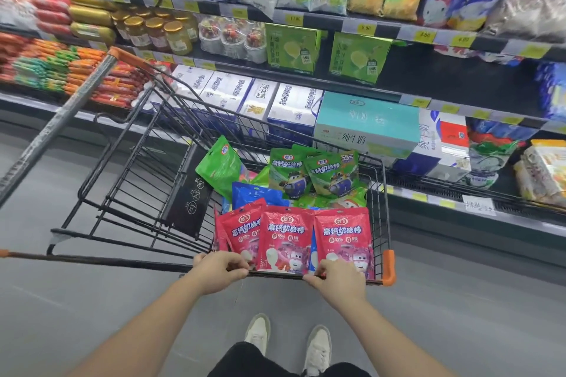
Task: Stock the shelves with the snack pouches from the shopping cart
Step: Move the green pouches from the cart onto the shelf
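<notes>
A black wire shopping cart (128, 168) stands in front of me in the aisle. Inside it, red snack pouches (283, 236) stand in a row at the near end. Green pouches (309, 174) and a blue pouch (254, 196) lie behind them. My left hand (222, 271) grips the cart's near rim at the left. My right hand (338, 277) grips the same rim at the right, beside its orange corner cap (389, 266). Both hands curl over the rim just below the red pouches.
Store shelves (398, 98) run along the far side, holding milk cartons (275, 101), a teal box (367, 122), green boxes (358, 55), jars (156, 30), sausages (46, 70) and bagged goods. Grey floor (92, 300) lies around the cart. My shoes (288, 343) show below.
</notes>
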`<action>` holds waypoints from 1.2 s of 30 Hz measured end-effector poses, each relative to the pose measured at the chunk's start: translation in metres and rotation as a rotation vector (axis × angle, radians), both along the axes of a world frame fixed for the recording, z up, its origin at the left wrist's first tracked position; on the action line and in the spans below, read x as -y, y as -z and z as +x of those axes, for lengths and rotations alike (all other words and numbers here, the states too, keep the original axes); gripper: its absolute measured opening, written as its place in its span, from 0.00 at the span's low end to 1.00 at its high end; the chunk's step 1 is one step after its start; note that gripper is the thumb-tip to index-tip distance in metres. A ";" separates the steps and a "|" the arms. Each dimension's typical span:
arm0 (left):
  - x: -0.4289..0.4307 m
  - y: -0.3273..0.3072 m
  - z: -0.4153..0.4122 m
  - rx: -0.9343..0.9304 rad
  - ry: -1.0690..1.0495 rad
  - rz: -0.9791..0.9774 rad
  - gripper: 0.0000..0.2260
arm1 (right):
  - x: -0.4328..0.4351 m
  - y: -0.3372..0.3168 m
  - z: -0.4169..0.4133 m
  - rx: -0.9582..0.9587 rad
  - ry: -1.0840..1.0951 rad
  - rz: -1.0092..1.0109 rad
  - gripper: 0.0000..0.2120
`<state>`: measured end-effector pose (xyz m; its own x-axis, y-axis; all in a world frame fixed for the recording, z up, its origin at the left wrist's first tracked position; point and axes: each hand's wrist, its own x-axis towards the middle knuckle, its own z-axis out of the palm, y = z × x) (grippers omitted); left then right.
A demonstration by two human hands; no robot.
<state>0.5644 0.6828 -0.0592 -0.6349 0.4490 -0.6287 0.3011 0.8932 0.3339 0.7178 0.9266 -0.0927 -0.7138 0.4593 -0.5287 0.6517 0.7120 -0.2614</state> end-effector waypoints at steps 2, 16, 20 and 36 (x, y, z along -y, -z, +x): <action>-0.001 0.000 -0.003 0.083 -0.007 0.001 0.06 | -0.006 0.001 -0.002 0.044 -0.034 -0.024 0.20; -0.077 0.004 -0.118 0.216 -0.283 0.342 0.28 | -0.100 -0.028 -0.101 -0.124 0.227 -0.225 0.26; -0.114 0.023 -0.159 0.228 -0.285 0.382 0.35 | -0.115 -0.032 -0.127 -0.160 0.368 -0.212 0.26; -0.208 0.148 -0.219 0.133 -0.461 0.209 0.34 | -0.190 0.057 -0.177 -0.281 0.587 -0.304 0.35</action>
